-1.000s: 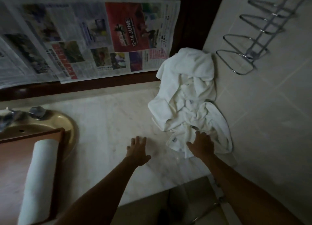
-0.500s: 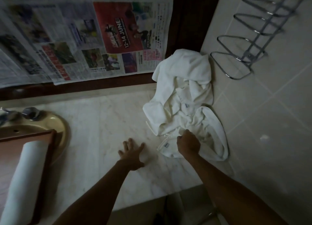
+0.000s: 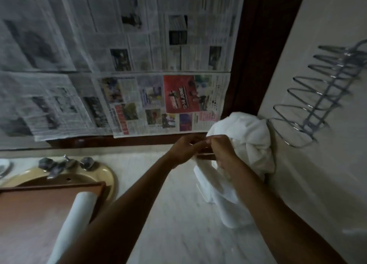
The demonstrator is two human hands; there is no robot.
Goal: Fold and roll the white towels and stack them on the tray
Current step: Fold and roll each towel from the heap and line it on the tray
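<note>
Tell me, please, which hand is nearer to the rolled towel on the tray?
Left. The left hand is nearer the rolled towel; the right hand is beyond it, by the towel pile.

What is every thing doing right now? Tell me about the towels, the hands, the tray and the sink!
Crumpled white towel: unfolded, lifted off the pale marble counter, one end hanging.
Left hand: gripping the towel's top edge.
Right hand: gripping the same edge.
Rolled white towel: rolled, lying on the tray.
Brown wooden tray: resting across the sink.
Yellow oval sink: partly covered; no water seen.
</note>
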